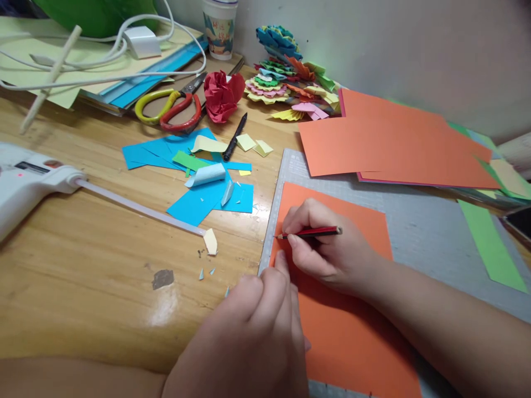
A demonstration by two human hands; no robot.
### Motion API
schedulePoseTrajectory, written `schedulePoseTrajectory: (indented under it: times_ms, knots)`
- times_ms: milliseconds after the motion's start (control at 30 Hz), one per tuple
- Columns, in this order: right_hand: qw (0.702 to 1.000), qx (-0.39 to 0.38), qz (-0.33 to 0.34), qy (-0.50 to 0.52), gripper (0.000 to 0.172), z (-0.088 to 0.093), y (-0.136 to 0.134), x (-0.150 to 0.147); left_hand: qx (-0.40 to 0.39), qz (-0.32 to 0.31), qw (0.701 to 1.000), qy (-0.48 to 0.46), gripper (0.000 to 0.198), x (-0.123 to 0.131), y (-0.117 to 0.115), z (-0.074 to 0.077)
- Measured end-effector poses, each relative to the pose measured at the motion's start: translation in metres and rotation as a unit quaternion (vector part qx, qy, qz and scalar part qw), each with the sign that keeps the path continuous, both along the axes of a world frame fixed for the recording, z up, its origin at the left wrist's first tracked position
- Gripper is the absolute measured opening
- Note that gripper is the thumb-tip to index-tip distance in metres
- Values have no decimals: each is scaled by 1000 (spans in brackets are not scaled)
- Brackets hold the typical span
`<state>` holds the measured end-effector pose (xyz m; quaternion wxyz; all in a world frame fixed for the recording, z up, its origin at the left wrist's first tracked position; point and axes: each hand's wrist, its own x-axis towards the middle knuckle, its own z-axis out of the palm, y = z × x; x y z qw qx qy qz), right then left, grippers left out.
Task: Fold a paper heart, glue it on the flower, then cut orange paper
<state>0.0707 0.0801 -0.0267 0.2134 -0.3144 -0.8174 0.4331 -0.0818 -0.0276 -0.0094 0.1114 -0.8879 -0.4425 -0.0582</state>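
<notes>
A sheet of orange paper [352,342] lies on the grey cutting mat [427,232]. My right hand [332,243] grips a red and black pencil [319,232], its tip at the left edge of the sheet. Just below it, my left hand [253,337] rests on the sheet's left side, index finger stretched toward the pencil tip. The other left fingers are bent and partly hidden; I see nothing held in them.
Left of the mat are blue paper scraps [199,199], a black pen [235,137], scissors [178,108], a red paper flower [223,95] and a glue gun [33,182] with a glue stick [141,205]. Behind stand folded-paper work [286,77], a cup [219,27] and orange sheets [390,138].
</notes>
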Motion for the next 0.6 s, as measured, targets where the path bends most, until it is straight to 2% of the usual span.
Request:
schedulePoseTrajectory:
  times_ms: [233,367,467,600]
  knots:
    - [1000,-8,10,1,12,2,-1,-1,-1,-2,1000,-8,39,1,1,0]
    - [1000,-14,-9,26,10,0,-1,-1,-3,-1,1000,-1,40,0,2,0]
    - [998,-20,-25,45,12,0,-1,0,-2,-4,1000,-4,40,0,2,0]
    - [1000,-10,-16,20,17,2,-1,-1,-3,-7,1000,-10,40,-1,0,0]
